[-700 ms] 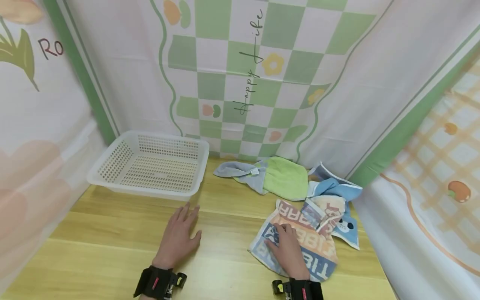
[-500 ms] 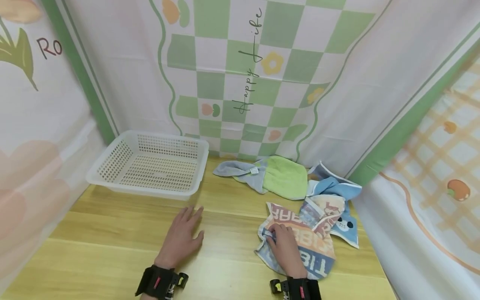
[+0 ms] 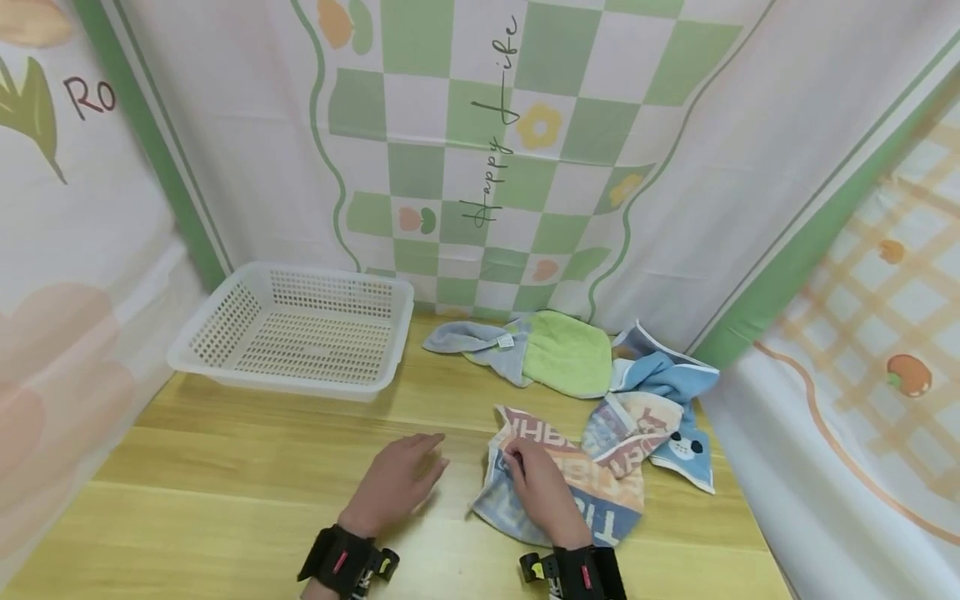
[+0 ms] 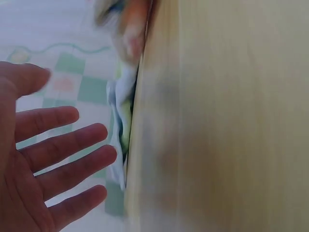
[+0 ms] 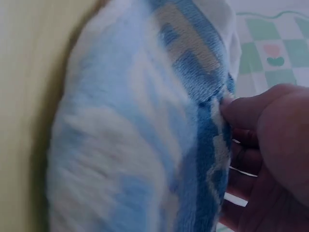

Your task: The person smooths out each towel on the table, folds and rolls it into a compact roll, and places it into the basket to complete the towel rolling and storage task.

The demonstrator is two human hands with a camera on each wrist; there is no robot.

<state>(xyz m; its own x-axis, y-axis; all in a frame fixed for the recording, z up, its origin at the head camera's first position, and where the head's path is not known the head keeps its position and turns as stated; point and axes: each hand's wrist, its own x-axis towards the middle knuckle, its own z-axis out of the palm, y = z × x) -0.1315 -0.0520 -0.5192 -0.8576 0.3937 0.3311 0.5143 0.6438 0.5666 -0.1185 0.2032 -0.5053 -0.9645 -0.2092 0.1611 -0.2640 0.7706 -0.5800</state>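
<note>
A multicoloured lettered towel [image 3: 607, 487] lies rumpled on the wooden table, its left side raised where my right hand [image 3: 546, 490] pinches it between thumb and fingers. In the right wrist view the blue part of the towel [image 5: 140, 125] hangs from the thumb and fingers of my right hand [image 5: 270, 140]. To the left, my left hand [image 3: 393, 483] hovers over the table with nothing in it. Its fingers are spread and fairly straight in the left wrist view, where the left hand [image 4: 53, 159] faces the table edge-on.
A white perforated plastic basket [image 3: 300, 387] stands at the back left. Along the back lies a green and grey cloth [image 3: 566, 354]. A blue cloth with an animal face [image 3: 693, 446] sits at the right, partly under the lettered towel. Printed curtains [image 3: 487, 167] enclose the wooden table [image 3: 247, 483].
My right hand has moved left, dragging the lettered towel's left side along and lifting it into folds. My left hand has shifted right, toward the towel. Basket and other cloths stay put.
</note>
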